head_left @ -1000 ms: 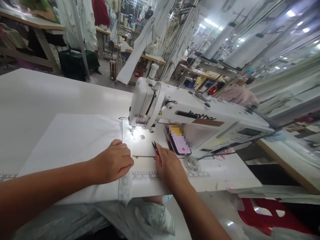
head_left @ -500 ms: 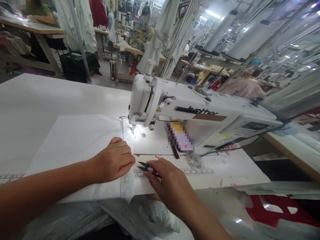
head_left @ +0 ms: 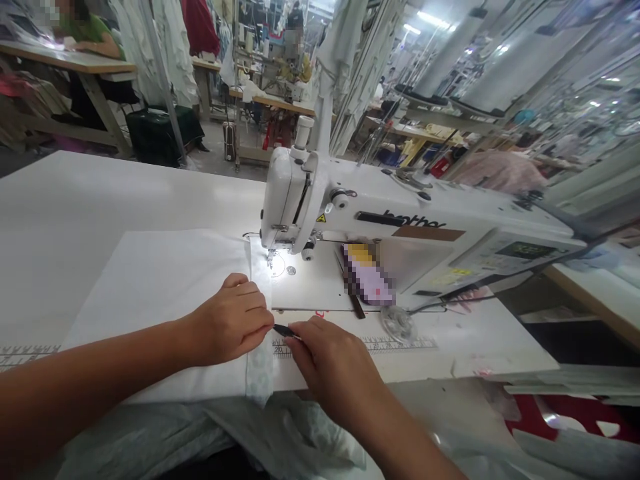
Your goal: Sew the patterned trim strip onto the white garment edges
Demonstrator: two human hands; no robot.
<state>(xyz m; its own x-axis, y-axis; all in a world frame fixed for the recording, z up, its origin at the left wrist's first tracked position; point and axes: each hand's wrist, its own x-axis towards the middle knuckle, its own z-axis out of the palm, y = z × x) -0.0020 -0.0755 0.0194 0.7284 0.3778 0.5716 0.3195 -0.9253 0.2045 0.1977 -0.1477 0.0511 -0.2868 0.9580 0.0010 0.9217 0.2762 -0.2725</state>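
My left hand (head_left: 235,320) is closed at the right edge of a white fabric piece (head_left: 165,280), pinching at its patterned border strip (head_left: 259,373). What exactly the fingertips grip is hidden. Wrapped round a pair of dark thread snips (head_left: 284,330) is my right hand (head_left: 333,353), most of the tool covered by its fingers. The snips' blades are closed together, and their tips reach the left fingertips. Just beyond the hands stands a white sewing machine (head_left: 370,213), its needle area (head_left: 271,259) lit over the border's far end.
Right of the needle lie a blurred-out purple and yellow object (head_left: 367,273), a dark narrow tool (head_left: 357,305) and a clear round disc (head_left: 399,323). A printed ruler (head_left: 400,343) runs along the table's front. Loose grey-green cloth (head_left: 165,443) hangs below the edge. A person (head_left: 97,37) sits at a far table.
The snips' blades have gone from spread apart to closed, with their tips now at my left fingertips. My left hand keeps its pinch at the border. The view has shifted slightly.
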